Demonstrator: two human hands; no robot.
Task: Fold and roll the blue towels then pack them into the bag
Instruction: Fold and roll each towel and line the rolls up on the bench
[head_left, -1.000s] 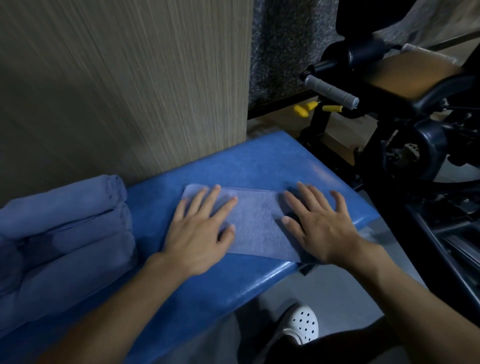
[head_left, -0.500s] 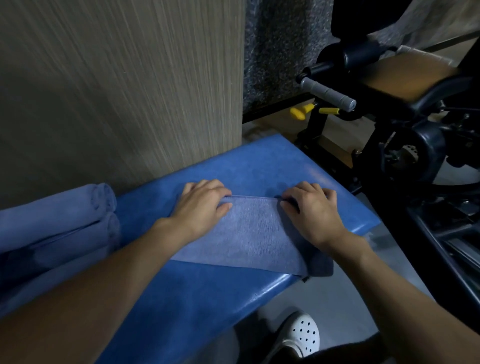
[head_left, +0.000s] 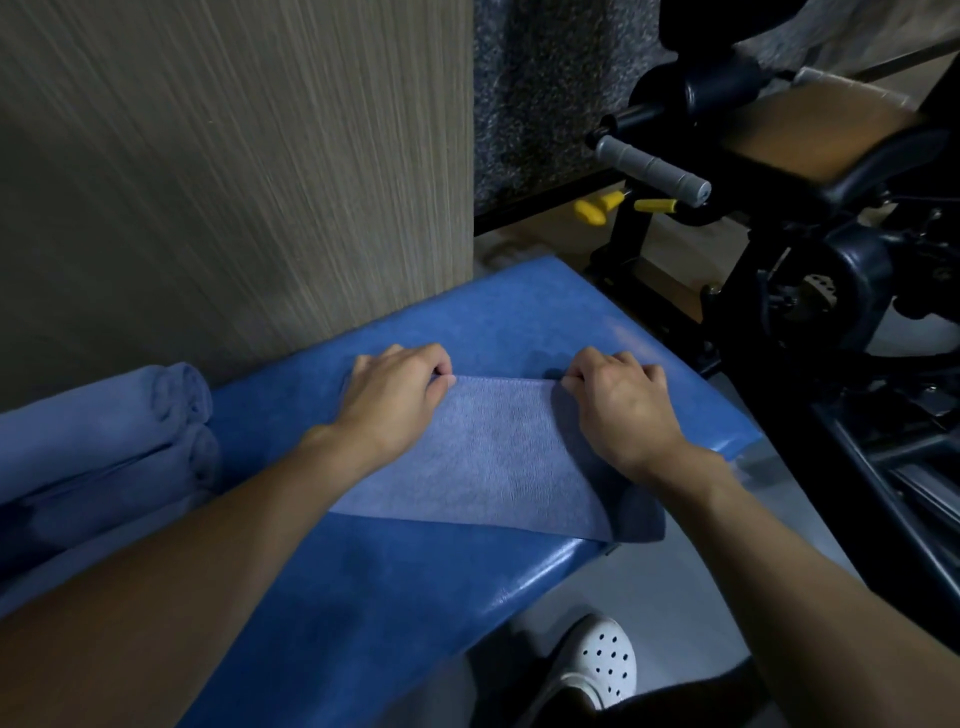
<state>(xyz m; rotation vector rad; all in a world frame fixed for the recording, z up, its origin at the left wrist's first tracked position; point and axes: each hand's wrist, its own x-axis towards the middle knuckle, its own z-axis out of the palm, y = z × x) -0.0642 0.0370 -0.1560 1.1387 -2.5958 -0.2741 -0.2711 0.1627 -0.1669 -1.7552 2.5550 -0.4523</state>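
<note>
One flat folded towel on the blue bench before me, wider left-to-right than deep, near-right corner drooping off the edge, my left hand and right hand fingers curled gripping its far edge, two rolled towels stacked at left, ends pointing right

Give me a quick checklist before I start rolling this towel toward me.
1. Left hand grips the folded towel at its far edge: ok.
2. Right hand grips the same edge: ok.
3. Towel lies flat, no visible bunching: ok.
4. Towel fully on the bench: not ok, its near right corner hangs over the edge.
5. Rolled towels lie apart, to the left: ok.
6. Bag within reach: cannot tell, none in view.
</note>
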